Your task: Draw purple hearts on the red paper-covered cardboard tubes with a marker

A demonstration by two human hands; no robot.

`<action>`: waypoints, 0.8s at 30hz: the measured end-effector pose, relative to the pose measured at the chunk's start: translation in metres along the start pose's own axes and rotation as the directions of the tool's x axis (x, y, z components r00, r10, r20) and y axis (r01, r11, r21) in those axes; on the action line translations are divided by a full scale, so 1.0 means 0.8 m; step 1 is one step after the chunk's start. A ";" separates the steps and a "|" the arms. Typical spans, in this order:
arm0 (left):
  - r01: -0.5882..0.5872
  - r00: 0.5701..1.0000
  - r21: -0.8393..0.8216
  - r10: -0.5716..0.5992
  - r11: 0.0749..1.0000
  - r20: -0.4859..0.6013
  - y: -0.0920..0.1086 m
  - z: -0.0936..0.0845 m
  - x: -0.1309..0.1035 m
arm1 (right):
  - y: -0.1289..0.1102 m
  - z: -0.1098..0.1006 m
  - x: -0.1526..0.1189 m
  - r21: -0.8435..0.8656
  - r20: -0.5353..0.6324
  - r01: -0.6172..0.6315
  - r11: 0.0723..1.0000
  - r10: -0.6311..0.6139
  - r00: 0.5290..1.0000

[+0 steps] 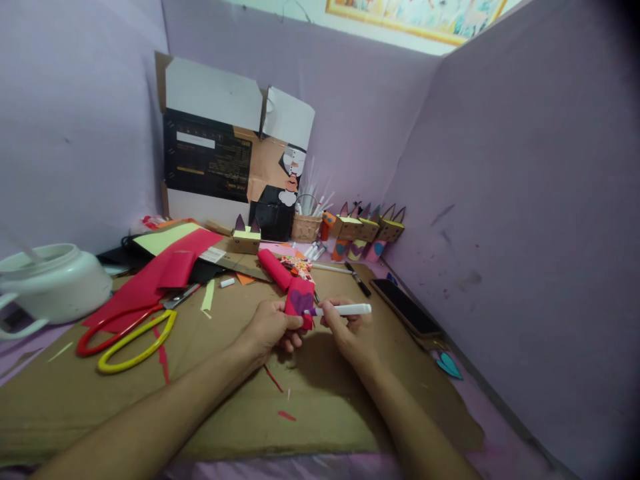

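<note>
Between thumb and fingers, my left hand grips a small piece of red paper that has a purple heart on it. My right hand is closed around a white marker with a purple end, and its tip touches or nearly touches the heart's lower right. Just behind lies a roll of red paper, next to a patterned, crumpled-looking wrapper. A white marker cap rests to the left. Both hands are above a cardboard sheet.
Scissors with red and yellow handles lie left, near red paper sheets and a white pot. A phone and black pen are right. Cardboard cat-eared figures, a basket and a flattened box stand behind.
</note>
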State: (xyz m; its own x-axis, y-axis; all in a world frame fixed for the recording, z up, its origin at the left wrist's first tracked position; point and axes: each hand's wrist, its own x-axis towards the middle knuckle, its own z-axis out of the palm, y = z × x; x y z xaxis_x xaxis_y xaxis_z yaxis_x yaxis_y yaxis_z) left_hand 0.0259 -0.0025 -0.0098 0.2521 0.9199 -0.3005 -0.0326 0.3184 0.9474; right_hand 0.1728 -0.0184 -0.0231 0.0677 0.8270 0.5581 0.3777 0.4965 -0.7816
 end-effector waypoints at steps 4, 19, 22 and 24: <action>0.000 1.000 -0.004 0.000 1.000 -0.007 -0.002 -0.001 0.000 | 0.002 -0.001 0.001 -0.001 -0.015 -0.013 1.000 0.013 1.000; 0.001 1.000 0.011 -0.001 1.000 -0.005 -0.002 -0.001 0.001 | 0.004 0.001 -0.001 -0.004 -0.057 -0.020 1.000 0.020 0.998; 0.002 1.000 0.012 -0.002 1.000 -0.004 -0.002 -0.001 0.001 | 0.003 0.000 0.000 -0.018 -0.040 -0.016 1.000 0.015 0.999; 0.000 1.000 0.010 0.000 1.000 -0.006 -0.002 -0.001 0.001 | -0.001 -0.002 0.000 -0.019 -0.037 -0.017 1.000 0.016 0.999</action>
State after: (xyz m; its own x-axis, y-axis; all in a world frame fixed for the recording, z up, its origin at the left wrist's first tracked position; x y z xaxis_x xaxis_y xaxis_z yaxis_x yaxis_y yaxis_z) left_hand 0.0256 -0.0020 -0.0114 0.2460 0.9212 -0.3015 -0.0229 0.3165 0.9483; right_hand 0.1736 -0.0191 -0.0217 0.1083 0.8246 0.5552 0.3939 0.4772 -0.7856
